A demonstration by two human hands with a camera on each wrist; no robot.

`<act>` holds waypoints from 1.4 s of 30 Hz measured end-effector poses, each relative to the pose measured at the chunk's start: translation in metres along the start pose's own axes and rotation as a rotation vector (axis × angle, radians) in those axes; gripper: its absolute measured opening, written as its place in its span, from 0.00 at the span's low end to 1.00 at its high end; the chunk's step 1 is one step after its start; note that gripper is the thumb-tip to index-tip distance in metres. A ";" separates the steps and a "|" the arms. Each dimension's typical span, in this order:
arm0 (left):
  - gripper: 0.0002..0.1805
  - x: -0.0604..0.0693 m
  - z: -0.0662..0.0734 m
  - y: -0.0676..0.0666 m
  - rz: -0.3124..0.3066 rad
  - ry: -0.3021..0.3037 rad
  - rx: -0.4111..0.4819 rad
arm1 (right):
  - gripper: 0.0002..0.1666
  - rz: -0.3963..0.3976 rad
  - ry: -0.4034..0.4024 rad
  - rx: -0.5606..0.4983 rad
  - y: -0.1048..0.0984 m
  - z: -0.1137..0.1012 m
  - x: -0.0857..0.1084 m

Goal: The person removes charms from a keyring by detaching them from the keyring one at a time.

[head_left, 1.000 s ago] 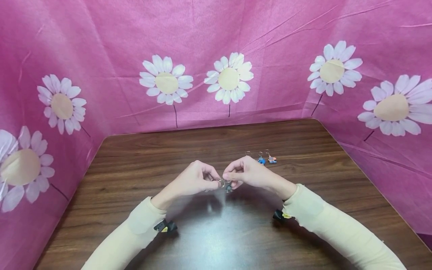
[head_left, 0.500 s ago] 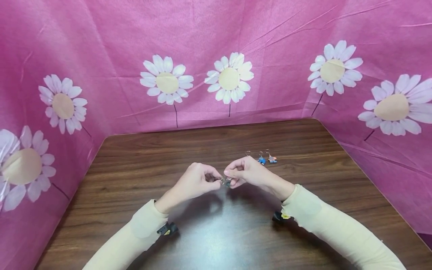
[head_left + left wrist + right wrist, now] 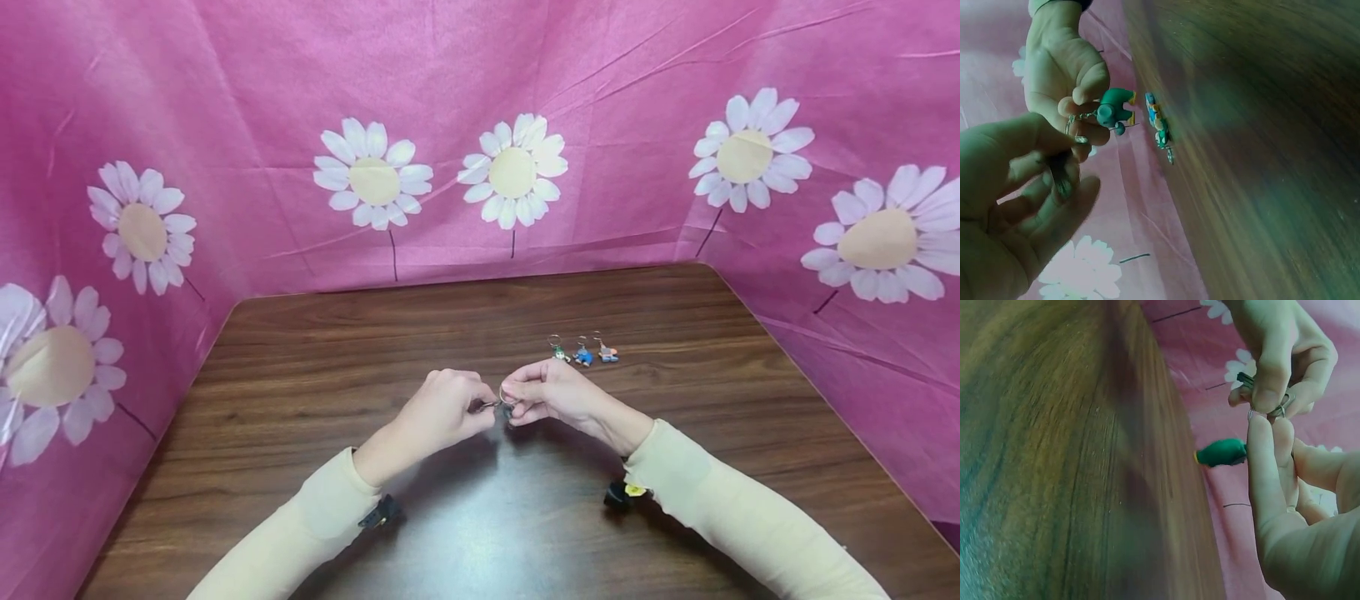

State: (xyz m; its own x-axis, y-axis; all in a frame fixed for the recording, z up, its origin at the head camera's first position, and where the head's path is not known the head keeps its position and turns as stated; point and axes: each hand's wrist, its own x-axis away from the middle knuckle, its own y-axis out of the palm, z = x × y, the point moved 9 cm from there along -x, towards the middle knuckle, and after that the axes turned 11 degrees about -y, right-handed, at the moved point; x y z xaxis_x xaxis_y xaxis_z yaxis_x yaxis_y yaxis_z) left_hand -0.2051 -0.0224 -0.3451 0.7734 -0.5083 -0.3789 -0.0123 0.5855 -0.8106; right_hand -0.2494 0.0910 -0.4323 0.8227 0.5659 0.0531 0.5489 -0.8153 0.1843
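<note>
Over the middle of the table, my two hands meet fingertip to fingertip. My left hand (image 3: 438,412) pinches a small dark metal key (image 3: 1061,176), partly covered by the fingers; its metal also shows in the right wrist view. Between thumb and fingers, my right hand (image 3: 558,392) holds the split ring (image 3: 503,394) of a keychain. From that ring, on a short chain, hangs a green figure (image 3: 1115,106) with yellow feet, also visible in the right wrist view. Key and ring are close together at the fingertips; whether the key is threaded on the ring I cannot tell.
Beyond my right hand lie three more keychains in a row: a green and white one (image 3: 560,354), a blue one (image 3: 583,357) and an orange, grey and blue one (image 3: 607,354). A pink flowered cloth (image 3: 442,50) stands round the wooden table (image 3: 337,333).
My left hand has turned so its back faces up more, with its fingertips still at the ring. My right hand has barely shifted and keeps its hold on the keychain.
</note>
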 end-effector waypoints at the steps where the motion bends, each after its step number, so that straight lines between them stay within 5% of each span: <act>1: 0.06 0.000 0.002 0.000 0.007 0.012 -0.020 | 0.11 0.003 -0.004 0.000 0.000 0.000 0.000; 30: 0.08 0.004 0.012 -0.002 0.077 0.055 -0.203 | 0.08 0.012 0.089 -0.306 0.009 0.015 0.004; 37: 0.07 0.004 0.014 -0.004 0.100 0.093 -0.261 | 0.10 0.003 0.023 -0.262 0.008 0.009 0.001; 42: 0.07 0.002 0.006 -0.005 0.029 0.085 -0.129 | 0.06 -0.002 -0.044 -0.115 0.007 0.004 0.000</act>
State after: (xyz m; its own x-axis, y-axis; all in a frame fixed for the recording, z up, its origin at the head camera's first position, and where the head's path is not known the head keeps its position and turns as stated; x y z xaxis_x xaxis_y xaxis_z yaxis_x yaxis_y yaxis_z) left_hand -0.1998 -0.0226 -0.3397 0.7155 -0.5469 -0.4348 -0.1195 0.5174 -0.8474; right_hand -0.2453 0.0845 -0.4346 0.8287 0.5596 0.0104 0.5320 -0.7933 0.2962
